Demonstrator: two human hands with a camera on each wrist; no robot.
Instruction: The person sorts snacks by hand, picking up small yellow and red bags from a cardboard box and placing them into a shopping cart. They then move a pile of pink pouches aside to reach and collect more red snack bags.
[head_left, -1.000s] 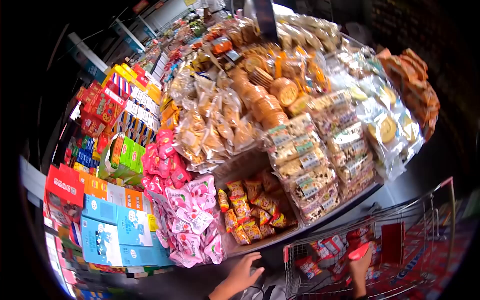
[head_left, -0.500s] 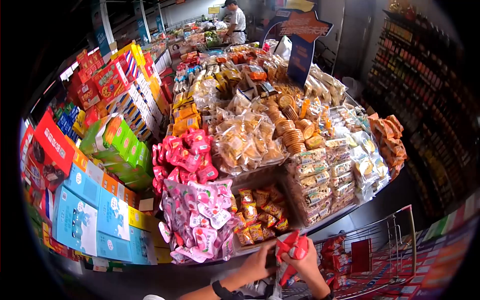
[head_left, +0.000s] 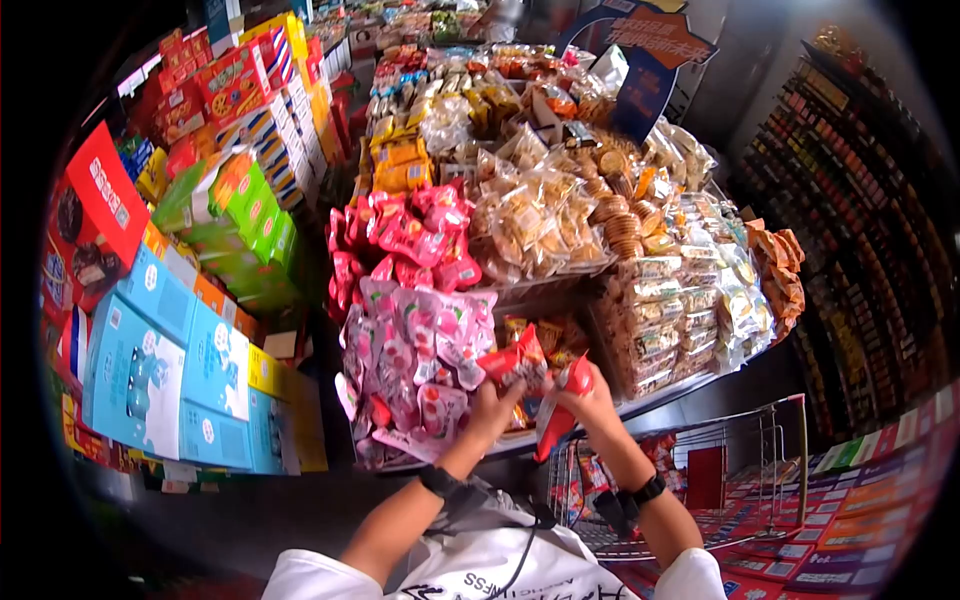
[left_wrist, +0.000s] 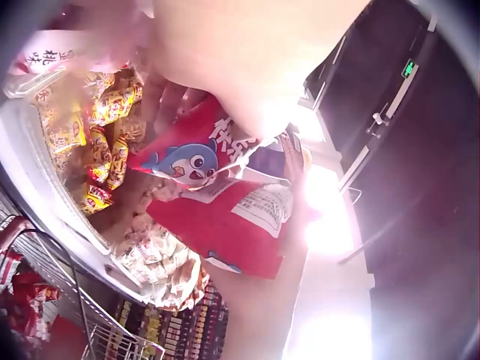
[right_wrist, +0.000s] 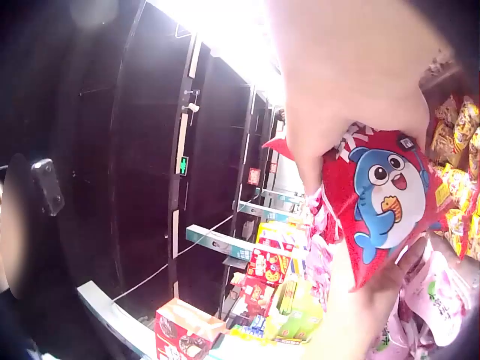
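Two red snack packets are held over the front bin of small yellow-red packets [head_left: 519, 412]. The left hand [head_left: 492, 405] grips one red packet [head_left: 517, 362], pointed end up. Beside it the right hand [head_left: 592, 400] pinches the other red packet [head_left: 560, 420], which hangs down from the fingers. A blue cartoon fish shows on a red packet [left_wrist: 187, 154] in the left wrist view and on a red packet [right_wrist: 386, 199] in the right wrist view. Pink-white packets [head_left: 415, 335] lie just left of the left hand.
A wire shopping cart [head_left: 770, 470] with red packets stands at the lower right. Blue boxes [head_left: 150, 350] and green boxes [head_left: 245, 215] are stacked at the left. Clear-wrapped bars [head_left: 650, 320] rise right of the bin. Shelves [head_left: 850, 210] line the far right.
The right hand came from over the cart with red packaging to meet the left hand. Both hands then moved up and left over the bin, and the two packets now show apart.
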